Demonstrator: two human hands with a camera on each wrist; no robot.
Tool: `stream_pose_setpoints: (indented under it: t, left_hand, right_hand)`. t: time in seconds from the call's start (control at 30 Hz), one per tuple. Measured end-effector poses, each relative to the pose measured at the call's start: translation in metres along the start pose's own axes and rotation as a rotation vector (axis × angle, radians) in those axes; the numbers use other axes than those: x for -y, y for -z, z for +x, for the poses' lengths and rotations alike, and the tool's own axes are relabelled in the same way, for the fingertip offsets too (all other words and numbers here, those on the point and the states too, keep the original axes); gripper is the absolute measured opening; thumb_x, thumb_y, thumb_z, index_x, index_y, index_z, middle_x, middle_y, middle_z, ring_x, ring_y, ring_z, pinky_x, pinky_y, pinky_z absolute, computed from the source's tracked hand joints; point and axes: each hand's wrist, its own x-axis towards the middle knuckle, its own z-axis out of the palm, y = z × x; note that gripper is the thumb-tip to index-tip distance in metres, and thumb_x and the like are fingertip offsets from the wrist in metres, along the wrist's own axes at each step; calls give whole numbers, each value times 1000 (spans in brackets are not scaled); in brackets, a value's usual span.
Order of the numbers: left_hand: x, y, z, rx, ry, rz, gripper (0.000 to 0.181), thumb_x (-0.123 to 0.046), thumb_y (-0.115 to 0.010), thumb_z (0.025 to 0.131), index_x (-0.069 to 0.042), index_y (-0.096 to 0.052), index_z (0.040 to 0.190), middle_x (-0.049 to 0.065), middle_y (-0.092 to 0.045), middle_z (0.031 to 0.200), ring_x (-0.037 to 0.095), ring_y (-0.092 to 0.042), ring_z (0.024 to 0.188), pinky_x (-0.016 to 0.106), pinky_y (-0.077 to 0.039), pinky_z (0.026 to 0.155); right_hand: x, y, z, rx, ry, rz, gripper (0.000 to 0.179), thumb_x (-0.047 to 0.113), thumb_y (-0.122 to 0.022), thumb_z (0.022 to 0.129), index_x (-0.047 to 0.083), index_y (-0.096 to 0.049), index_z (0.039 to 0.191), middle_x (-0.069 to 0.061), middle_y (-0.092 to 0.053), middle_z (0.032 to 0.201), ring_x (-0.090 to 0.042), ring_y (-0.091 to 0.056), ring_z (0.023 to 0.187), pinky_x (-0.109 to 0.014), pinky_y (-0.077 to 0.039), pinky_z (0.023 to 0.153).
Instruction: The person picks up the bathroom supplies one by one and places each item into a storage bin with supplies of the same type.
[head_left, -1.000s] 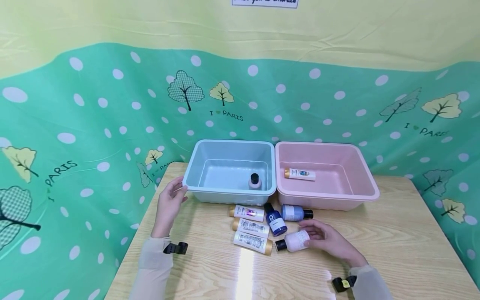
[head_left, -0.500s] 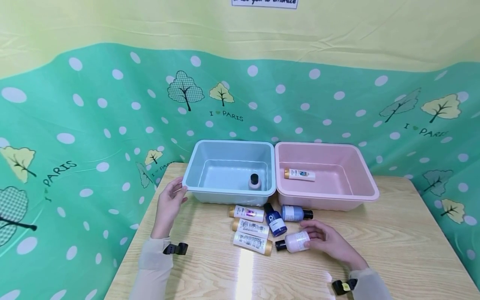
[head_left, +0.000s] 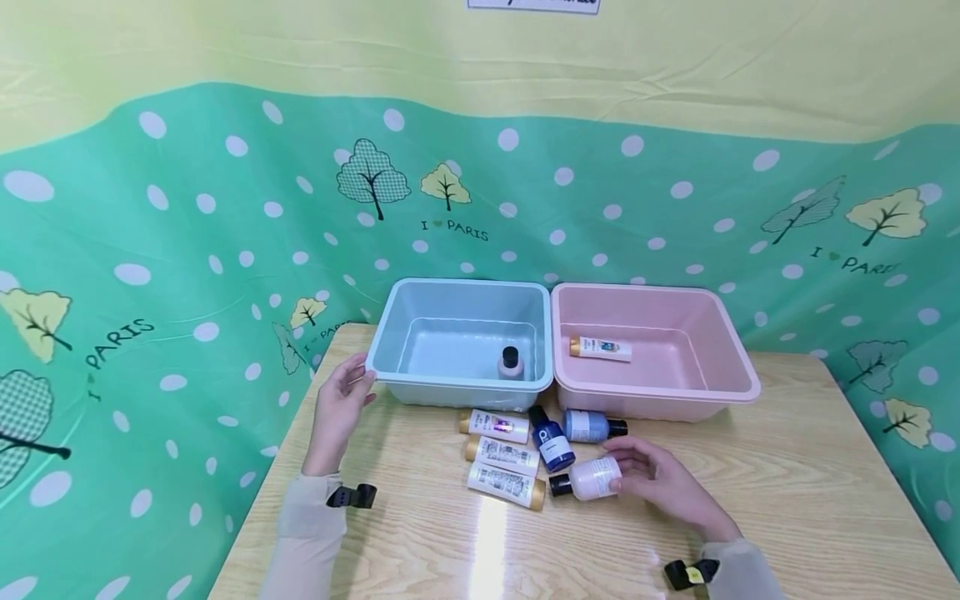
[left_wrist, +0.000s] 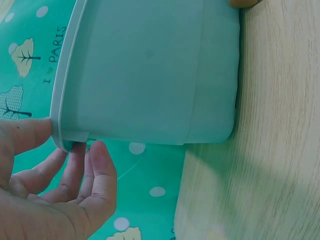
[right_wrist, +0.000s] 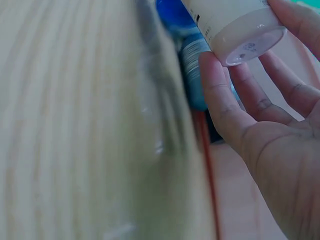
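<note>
My left hand (head_left: 338, 408) pinches the rim of the light blue plastic bin (head_left: 459, 385) at its front left corner. In the left wrist view the thumb lies against the rim (left_wrist: 61, 90) and fingers reach under it. My right hand (head_left: 656, 482) holds a pale pink bottle (head_left: 595, 479) by its base end, the black cap pointing left. The right wrist view shows fingers and thumb around the bottle's base (right_wrist: 252, 45). Behind it lie a light blue bottle (head_left: 585, 426) and a dark blue bottle (head_left: 553, 446), both black-capped.
Several white tubes (head_left: 504, 457) with gold caps lie left of the bottles. A black-capped bottle (head_left: 511, 364) stands inside the blue bin. Beside that bin, a pink bin (head_left: 660, 400) contains a white tube (head_left: 602, 348). Patterned cloth (head_left: 637, 208) hangs behind the wooden table (head_left: 810, 475).
My right hand and the pale pink bottle have shifted very slightly upward in the head view. My left hand stays at the blue bin's corner.
</note>
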Motion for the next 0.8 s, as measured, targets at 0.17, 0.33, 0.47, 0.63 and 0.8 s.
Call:
stream_pose_setpoints:
  t: [0.17,0.33,0.47,0.63,0.8]
  left_hand:
    - [-1,0,0,0,3,8,45,-14,-56,104,-7,-48,147,16,-53,136,25,-54,119,29,-56,87]
    - [-2,1,-1,2,2,11,45,-15,-57,104,-8,-48,147,17,-52,137,25,-54,118,27,-56,87]
    - [-1,3,-1,5,0,10,45,-17,-57,104,-9,-48,148,18,-52,139,24,-55,118,28,-56,88]
    - [1,4,0,5,7,4,45,-17,-57,104,-9,-48,147,17,-53,138,23,-55,117,28,-55,88]
    - [1,3,1,7,12,4,45,-17,-58,104,-9,-48,147,16,-53,137,23,-55,118,26,-56,87]
  right_hand:
    - [20,-4,0,-52,52,-3,55,2,-77,86,-8,-51,133,-27,-57,127,-26,-62,108,-33,-56,88]
    - [44,-8,2,-73,186,56,55,-9,-73,85,-11,-48,134,-31,-52,128,-22,-62,110,-34,-57,89]
    - [66,-10,8,-103,256,99,55,-14,-72,83,-11,-49,133,-22,-54,129,-22,-60,112,-34,-55,92]
    - [91,-9,20,-136,302,59,55,-15,-73,82,-11,-50,132,-18,-56,129,-22,-59,113,-33,-55,92]
    - [111,-5,35,-162,312,29,54,-13,-74,83,-7,-52,132,-25,-55,128,-24,-60,113,-34,-54,92]
